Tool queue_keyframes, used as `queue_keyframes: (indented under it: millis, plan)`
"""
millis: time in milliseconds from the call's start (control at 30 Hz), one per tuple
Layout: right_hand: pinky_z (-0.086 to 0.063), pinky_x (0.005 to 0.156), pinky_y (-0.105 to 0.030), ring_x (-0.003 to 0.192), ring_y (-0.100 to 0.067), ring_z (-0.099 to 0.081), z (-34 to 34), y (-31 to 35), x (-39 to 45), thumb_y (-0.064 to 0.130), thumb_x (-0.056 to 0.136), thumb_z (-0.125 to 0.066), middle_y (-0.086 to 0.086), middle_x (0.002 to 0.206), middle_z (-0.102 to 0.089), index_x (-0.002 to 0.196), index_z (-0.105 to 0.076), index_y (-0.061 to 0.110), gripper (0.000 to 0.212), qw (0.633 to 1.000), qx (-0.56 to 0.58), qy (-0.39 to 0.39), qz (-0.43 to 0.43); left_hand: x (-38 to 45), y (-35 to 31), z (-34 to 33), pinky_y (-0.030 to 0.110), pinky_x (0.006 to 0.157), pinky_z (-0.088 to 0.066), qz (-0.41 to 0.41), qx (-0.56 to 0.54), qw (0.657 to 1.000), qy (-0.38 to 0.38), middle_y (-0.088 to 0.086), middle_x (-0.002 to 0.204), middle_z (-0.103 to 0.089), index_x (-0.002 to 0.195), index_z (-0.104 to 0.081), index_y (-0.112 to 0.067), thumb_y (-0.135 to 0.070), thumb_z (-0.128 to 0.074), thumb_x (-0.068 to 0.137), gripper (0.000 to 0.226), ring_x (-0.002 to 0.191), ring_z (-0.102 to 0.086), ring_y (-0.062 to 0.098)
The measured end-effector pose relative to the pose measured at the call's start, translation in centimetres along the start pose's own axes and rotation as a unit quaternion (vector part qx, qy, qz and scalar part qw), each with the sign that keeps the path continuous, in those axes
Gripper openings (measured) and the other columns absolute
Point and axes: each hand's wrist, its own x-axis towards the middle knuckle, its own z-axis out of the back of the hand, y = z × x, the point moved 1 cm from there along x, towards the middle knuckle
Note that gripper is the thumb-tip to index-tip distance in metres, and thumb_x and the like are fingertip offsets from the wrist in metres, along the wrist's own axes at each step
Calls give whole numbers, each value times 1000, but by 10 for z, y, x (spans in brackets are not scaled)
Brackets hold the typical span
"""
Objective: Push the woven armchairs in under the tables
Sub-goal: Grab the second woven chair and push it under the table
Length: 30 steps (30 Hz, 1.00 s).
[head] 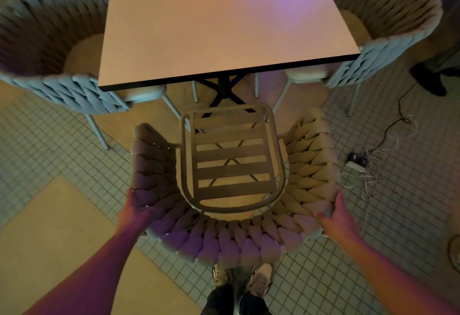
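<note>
A: Head view. What holds the beige woven armchair [231, 190]?

B: 2 hands. The left hand [135, 206] clasps the woven backrest at its left curve; the right hand [334, 211] clasps the right curve. The armchair faces the square table [199, 41], its slatted seat [234, 158] not yet under the table edge.

A: What could go wrong?

B: Probably 3 things. A skewed push may drive the arms into the blue woven armchairs [49, 41] tucked at either side; the front legs may strike the black table base [224, 90]; the power strip and cables [361, 163] lie near the right side and could snag.
</note>
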Motion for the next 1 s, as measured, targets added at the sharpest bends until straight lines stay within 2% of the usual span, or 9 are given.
queue_keyframes:
  millis: [133,267,333,433,567,633,700,800,1000]
  plan:
    - [-51,95,-52,124,-39,-52,0,6,7,19,87,-66,-16,148,-44,155,2,21,97,1000,-3,3,7,6,-5,0,50,52,-59,3,5,1000,-3,13,101,-61,113,-39,-35,-37,-60,48,68,74,-62,33]
    - [-48,99,-49,126,-38,-51,10,10,21,18,86,-67,-15,148,-45,155,-2,21,95,1000,-7,-6,7,10,-11,-9,45,55,-59,9,-16,1000,3,-1,99,-57,135,-29,-41,-40,-63,42,99,75,-62,28]
    - [-50,96,-53,125,-38,-51,15,15,29,16,86,-67,-16,148,-44,155,-3,22,94,1000,7,-2,6,8,-14,-15,48,59,-60,7,-25,1000,1,-6,93,-55,135,-27,-42,-42,-61,41,100,74,-60,23]
    - [-49,96,-53,125,-38,-52,21,20,37,17,85,-68,-14,149,-44,155,-3,23,96,1000,1,-4,17,8,-18,-21,50,65,-59,5,-10,1000,-10,3,100,-54,146,-24,-33,-35,-61,51,103,77,-61,29]
    - [-50,95,-56,125,-38,-52,25,19,40,15,85,-67,-14,148,-44,155,-2,26,97,1000,19,5,13,5,-23,-24,50,59,-60,6,3,1000,-9,5,99,-57,137,-29,-36,-34,-61,54,89,74,-60,28]
    - [-51,92,-57,123,-38,-54,26,15,39,14,86,-67,-14,147,-46,155,-3,27,95,1000,21,7,11,0,-23,-26,48,58,-59,8,-1,1000,-7,9,105,-59,142,-27,-35,-34,-59,55,93,77,-61,32]
    - [-51,93,-56,123,-38,-54,30,9,37,13,85,-67,-15,147,-45,155,-4,24,95,1000,13,5,11,-4,-22,-30,48,63,-59,11,10,1000,-4,17,114,-61,150,-22,-29,-33,-58,58,99,85,-63,38]
    - [-47,97,-61,127,-40,-50,35,-1,37,11,86,-67,-16,150,-42,154,-6,24,92,999,37,20,0,-8,-24,-37,51,71,-58,13,18,1000,-2,21,125,-60,153,-16,-30,-29,-60,66,97,93,-62,41]
    - [-45,99,-62,129,-40,-49,41,-4,41,16,87,-67,-15,150,-42,153,-8,26,90,999,37,26,7,-9,-29,-41,50,74,-58,14,24,1000,-6,20,120,-62,151,-17,-31,-36,-60,57,104,92,-62,39]
